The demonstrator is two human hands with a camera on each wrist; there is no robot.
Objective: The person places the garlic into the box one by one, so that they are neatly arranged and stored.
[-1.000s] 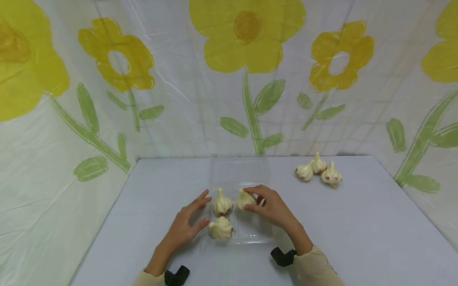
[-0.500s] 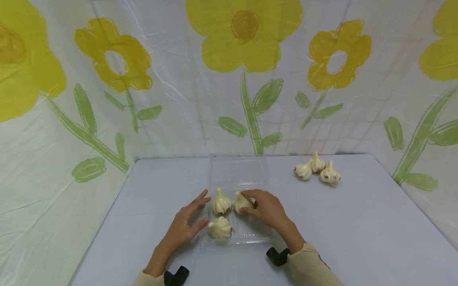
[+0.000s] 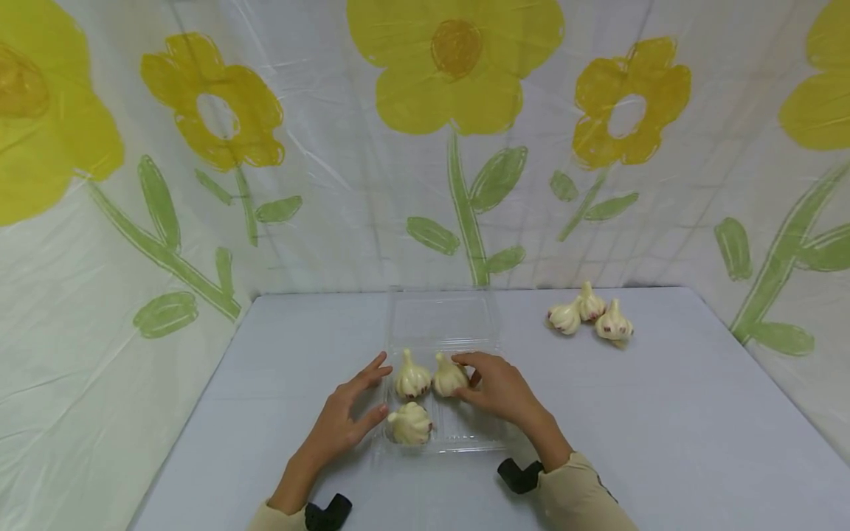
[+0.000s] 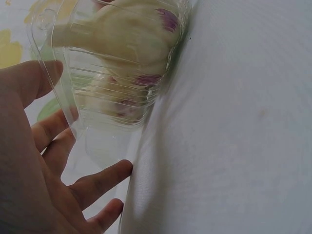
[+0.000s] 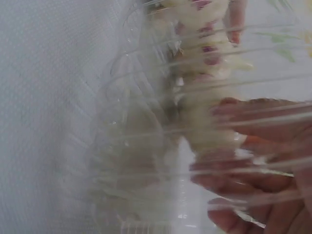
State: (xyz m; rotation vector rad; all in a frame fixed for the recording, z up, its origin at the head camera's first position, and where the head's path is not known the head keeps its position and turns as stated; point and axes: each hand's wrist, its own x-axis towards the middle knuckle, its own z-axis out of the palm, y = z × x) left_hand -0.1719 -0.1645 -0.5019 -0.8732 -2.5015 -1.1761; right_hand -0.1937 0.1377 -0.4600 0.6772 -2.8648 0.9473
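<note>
A clear plastic clamshell box (image 3: 471,442) lies with its lid (image 3: 443,318) folded back. In its left half sit two pale garlic bulbs, one at the back (image 3: 412,378) and one in front (image 3: 410,424). A third garlic bulb (image 3: 449,376) stands upright in the back right, stem up. My right hand (image 3: 501,387) holds it, thumb in front and index finger behind its right side. My left hand (image 3: 345,413) rests at the box's left rim with fingers spread; in the left wrist view the thumb (image 4: 53,73) overlaps the clear rim.
Three more garlic bulbs (image 3: 589,313) lie clustered at the table's back right. A white cloth covers the table (image 3: 305,346). Behind it hangs a white curtain (image 3: 332,184) with painted yellow flowers. Black wrist mounts (image 3: 520,476) sit on both forearms.
My right hand has moved slightly toward me and lowered with the garlic bulb, which now stands nearer the back left one. Its thumb has drawn back a little. The left hand has stayed still.
</note>
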